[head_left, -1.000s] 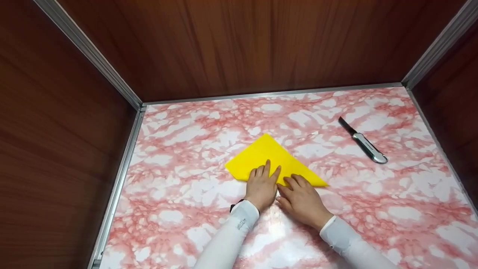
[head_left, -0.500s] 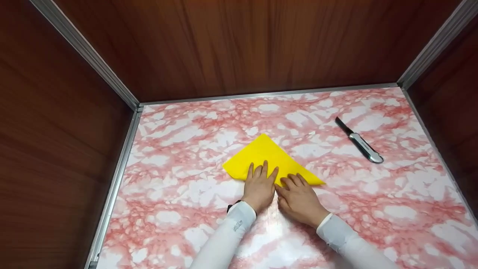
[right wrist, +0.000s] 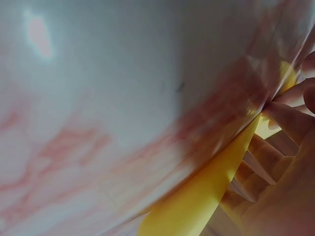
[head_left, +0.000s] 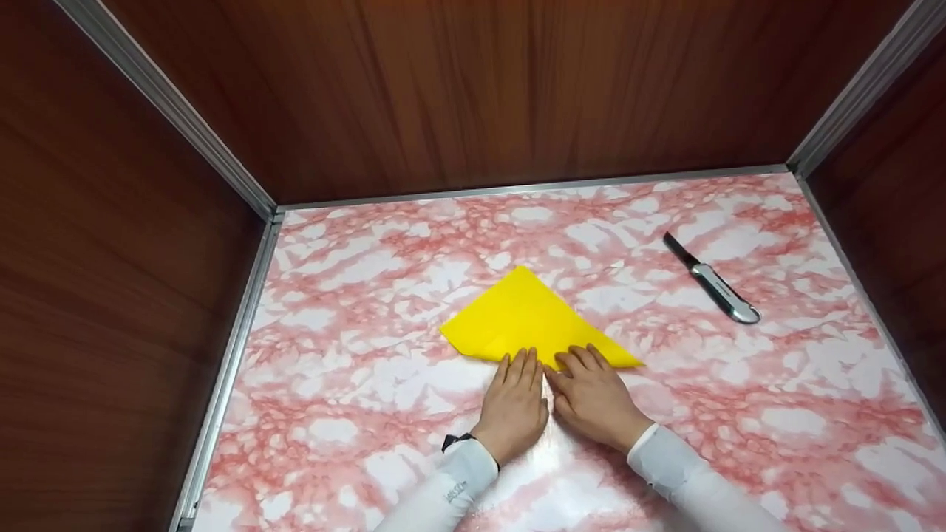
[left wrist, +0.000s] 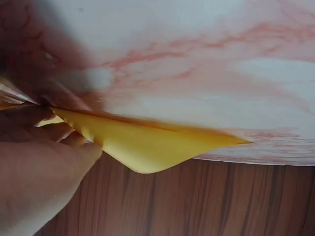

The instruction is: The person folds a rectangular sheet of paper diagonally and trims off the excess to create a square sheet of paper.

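A folded sheet of yellow paper (head_left: 521, 314) lies on the table, one corner towards the back. Its near edge is a fold that bulges a little off the surface, seen also as yellow paper (left wrist: 147, 147) in the left wrist view. My left hand (head_left: 514, 403) lays its straight fingertips on this edge near the middle. Right beside it, my right hand (head_left: 595, 399) presses the same edge with slightly bent, spread fingers. In the right wrist view, the fingertips of the right hand (right wrist: 275, 191) rest on the paper (right wrist: 197, 201).
A knife with a dark blade and a silver and green handle (head_left: 724, 292) lies to the right, its blade pointing away. The table (head_left: 355, 414) has a red and white marbled top. Brown wood-look panels (head_left: 502, 96) with metal edging stand at the back and both sides.
My left hand has drawn back towards me from the paper's middle to its near edge, its fingers brought together. The right hand stays almost in place, and the paper looks much the same.
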The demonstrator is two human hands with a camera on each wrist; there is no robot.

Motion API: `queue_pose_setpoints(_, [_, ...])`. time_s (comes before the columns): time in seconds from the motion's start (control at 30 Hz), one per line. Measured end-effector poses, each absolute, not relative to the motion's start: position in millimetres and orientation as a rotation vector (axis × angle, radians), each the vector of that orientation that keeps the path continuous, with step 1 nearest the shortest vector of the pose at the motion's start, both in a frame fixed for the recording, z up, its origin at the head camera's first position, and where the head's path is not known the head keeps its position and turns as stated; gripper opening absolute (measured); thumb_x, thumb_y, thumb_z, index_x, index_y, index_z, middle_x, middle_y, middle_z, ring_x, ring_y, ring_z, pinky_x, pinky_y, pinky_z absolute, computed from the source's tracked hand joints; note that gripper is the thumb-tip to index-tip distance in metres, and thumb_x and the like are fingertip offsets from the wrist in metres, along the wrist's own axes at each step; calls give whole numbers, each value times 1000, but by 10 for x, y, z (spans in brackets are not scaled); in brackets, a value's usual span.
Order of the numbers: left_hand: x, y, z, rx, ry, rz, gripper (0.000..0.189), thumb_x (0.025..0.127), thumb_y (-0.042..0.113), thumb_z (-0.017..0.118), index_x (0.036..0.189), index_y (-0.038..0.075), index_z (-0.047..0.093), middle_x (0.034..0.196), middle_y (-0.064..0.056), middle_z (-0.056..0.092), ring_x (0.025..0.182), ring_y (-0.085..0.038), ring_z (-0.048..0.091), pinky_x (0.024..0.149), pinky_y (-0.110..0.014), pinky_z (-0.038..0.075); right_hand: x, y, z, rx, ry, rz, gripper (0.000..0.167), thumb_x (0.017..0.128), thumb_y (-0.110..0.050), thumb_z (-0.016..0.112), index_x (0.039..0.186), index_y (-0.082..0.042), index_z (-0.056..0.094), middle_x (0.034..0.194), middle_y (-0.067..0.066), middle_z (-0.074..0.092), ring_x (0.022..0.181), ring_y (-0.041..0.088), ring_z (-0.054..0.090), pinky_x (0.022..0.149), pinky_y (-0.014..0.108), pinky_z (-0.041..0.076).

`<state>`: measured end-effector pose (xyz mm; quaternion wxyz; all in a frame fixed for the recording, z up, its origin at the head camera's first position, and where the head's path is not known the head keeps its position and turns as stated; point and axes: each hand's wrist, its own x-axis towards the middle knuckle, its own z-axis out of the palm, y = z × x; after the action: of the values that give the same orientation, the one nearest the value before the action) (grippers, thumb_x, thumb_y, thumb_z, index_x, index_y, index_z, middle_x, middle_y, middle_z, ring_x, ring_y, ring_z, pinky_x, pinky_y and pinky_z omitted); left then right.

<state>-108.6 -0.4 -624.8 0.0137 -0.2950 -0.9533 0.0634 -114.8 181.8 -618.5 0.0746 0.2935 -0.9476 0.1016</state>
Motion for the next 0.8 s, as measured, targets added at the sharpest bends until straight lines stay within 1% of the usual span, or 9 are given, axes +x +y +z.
queue_pose_setpoints(0.17, [-1094, -35, -6272, -966, -2958, 163, 64, 100, 43, 38, 148, 1, 37, 156, -17, 28, 144, -30, 23, 115, -46, 18, -1146, 1816, -6178, 887, -2853, 309, 45, 90, -27, 57, 131, -12, 63, 128, 17, 56, 125, 40, 42, 110, 57, 22])
queue_pose_setpoints(0.3, [-1104, -60, -6282, -986, -2995, 132, 66, 100, 44, 38, 151, 2, 31, 158, -16, 22, 145, -29, 18, 115, -46, 17, -1145, 1817, -6169, 887, -2851, 317, 46, 89, -26, 57, 132, -12, 63, 128, 17, 55, 125, 40, 42, 110, 57, 22])
queue_pose_setpoints(0.37, [-1104, -69, -6276, -985, -3016, 131, 67, 100, 45, 37, 152, 3, 28, 159, -14, 19, 146, -28, 15, 115, -50, 15, -1142, 1818, -6169, 883, -2856, 316, 46, 89, -26, 57, 132, -12, 62, 128, 17, 55, 126, 40, 41, 110, 56, 21])
queue_pose_setpoints(0.5, [-1097, -88, -6250, -969, -3049, 166, 67, 100, 47, 34, 154, 8, 26, 161, -10, 16, 147, -25, 12, 109, -63, 16, -1134, 1818, -6166, 867, -2888, 317, 46, 90, -26, 55, 134, -13, 61, 131, 16, 54, 128, 40, 39, 111, 55, 19])
queue_pose_setpoints(0.6, [-1096, -112, -6223, -936, -3072, 146, 65, 100, 48, 36, 154, 14, 28, 161, -4, 16, 147, -25, 13, 103, -71, 18, -1127, 1819, -6161, 865, -2911, 319, 46, 91, -26, 55, 135, -14, 60, 132, 16, 53, 130, 40, 38, 112, 55, 18])
queue_pose_setpoints(0.7, [-1110, -140, -6197, -897, -3097, 95, 64, 99, 50, 38, 155, 21, 29, 161, 0, 18, 146, -28, 15, 101, -73, 19, -1124, 1818, -6152, 870, -2914, 314, 46, 91, -27, 55, 135, -14, 60, 132, 16, 53, 129, 39, 38, 112, 55, 18])
queue_pose_setpoints(0.8, [-1126, -160, -6160, -880, -3125, 77, 64, 98, 53, 38, 155, 26, 28, 161, 0, 18, 146, -32, 15, 99, -75, 19, -1122, 1816, -6146, 879, -2895, 314, 46, 91, -27, 56, 133, -13, 62, 132, 16, 54, 129, 40, 39, 112, 56, 19])
